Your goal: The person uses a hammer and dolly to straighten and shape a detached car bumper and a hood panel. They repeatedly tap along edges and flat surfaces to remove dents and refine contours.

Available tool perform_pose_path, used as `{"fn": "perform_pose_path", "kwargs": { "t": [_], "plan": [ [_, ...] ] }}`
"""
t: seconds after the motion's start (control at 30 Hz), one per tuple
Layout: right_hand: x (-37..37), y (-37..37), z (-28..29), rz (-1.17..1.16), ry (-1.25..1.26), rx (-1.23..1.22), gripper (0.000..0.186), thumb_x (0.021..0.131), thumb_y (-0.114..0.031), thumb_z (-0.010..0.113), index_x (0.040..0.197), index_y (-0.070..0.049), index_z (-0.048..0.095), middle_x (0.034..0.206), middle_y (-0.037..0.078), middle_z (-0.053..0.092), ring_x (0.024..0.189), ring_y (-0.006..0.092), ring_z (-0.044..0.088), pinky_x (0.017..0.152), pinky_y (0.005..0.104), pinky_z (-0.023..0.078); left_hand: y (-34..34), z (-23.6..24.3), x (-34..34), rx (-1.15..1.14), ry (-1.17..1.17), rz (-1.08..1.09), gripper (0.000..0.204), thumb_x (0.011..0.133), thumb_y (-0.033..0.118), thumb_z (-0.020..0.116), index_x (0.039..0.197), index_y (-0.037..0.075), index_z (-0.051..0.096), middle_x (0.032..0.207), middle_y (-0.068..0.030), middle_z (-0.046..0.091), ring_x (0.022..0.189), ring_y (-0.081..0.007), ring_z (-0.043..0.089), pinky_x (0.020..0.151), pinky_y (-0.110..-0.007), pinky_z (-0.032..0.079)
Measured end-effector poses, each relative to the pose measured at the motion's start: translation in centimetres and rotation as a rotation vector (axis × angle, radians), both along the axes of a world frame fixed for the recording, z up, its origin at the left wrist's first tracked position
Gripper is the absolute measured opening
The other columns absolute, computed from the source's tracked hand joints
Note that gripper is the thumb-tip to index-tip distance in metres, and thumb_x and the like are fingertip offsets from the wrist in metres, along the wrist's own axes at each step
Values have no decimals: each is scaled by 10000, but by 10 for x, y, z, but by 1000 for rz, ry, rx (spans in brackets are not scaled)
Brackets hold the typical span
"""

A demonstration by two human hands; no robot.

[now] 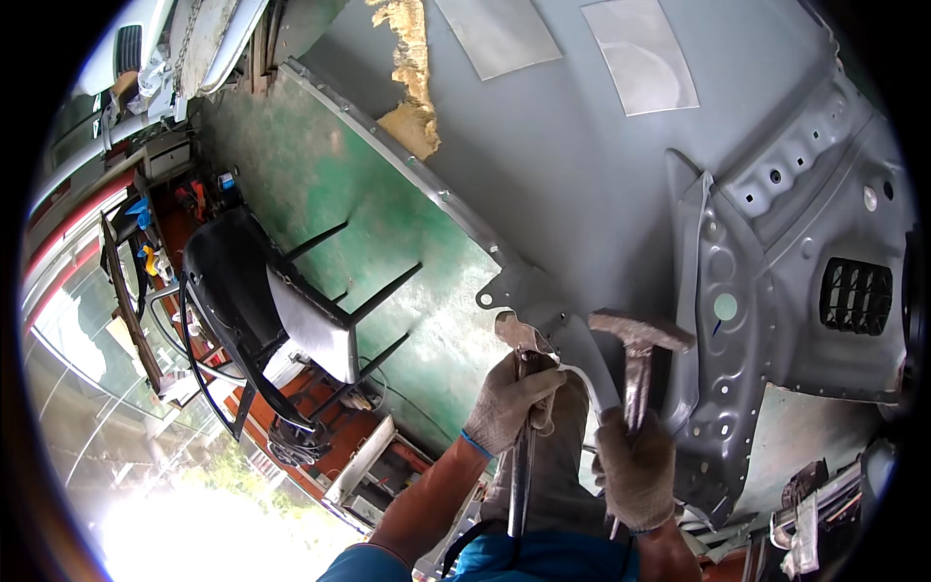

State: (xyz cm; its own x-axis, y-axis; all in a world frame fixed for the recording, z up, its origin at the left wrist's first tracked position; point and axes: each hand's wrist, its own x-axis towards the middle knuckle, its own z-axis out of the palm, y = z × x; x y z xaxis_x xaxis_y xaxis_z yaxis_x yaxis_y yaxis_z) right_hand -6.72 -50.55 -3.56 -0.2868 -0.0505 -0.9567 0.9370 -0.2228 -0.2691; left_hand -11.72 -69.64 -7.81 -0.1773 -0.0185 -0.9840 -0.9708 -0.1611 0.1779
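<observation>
- Left hand (514, 403) and right hand (635, 470), lower centre: gloved in grey-beige
- Hammer (638, 335), right of centre: dull rusty brown-grey
- Metal bar (522, 475), lower centre: shiny silver
- Body panel (572, 175), upper centre to right: plain grey
- Flat sheets (640, 56), top: paler silver-grey
- Foam strip (415, 68), top: mottled yellow-tan
- Floor (310, 145), left of centre: blotchy green and whitish
- Chair (228, 281), left: black and pale grey
- Shirt (553, 558), bottom edge: bright blue

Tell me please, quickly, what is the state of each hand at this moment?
Left hand: closed around a long metal bar.
Right hand: closed, holding a hammer.
</observation>
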Motion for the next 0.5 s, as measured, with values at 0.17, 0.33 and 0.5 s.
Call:
{"fn": "perform_pose_path", "kwargs": {
  "t": [0.17, 0.33, 0.5],
  "plan": [
    [35, -7, -13, 160, 228, -44, 185, 1005, -186, 635, 990, -5, 600, 642, 13, 605, 503, 71, 570, 440, 256, 443, -3, 4, 4, -13, -26, -48, 102, 941, 72, 671, 875, 27, 607, 574, -45, 533, 422, -143, 491, 421, -323, 439],
    [6, 0, 13, -142, 39, 40, 168, 979, -117, 690, 1053, 18, 622, 673, 24, 648, 561, 71, 609, 490, 269, 482, -6, 9, 7, 3, -16, -39, 120, 947, 80, 660, 854, 23, 608, 563, -43, 535, 420, -135, 495, 425, -313, 448],
    [59, -21, -21, 136, 333, 12, 157, 1008, -169, 663, 1009, -16, 631, 600, -3, 600, 470, 78, 565, 426, 255, 423, 0, 11, 8, 40, -29, 49, 219, 956, 122, 676, 770, 37, 596, 555, -36, 534, 423, -125, 504, 441, -291, 467]
  ]
}}
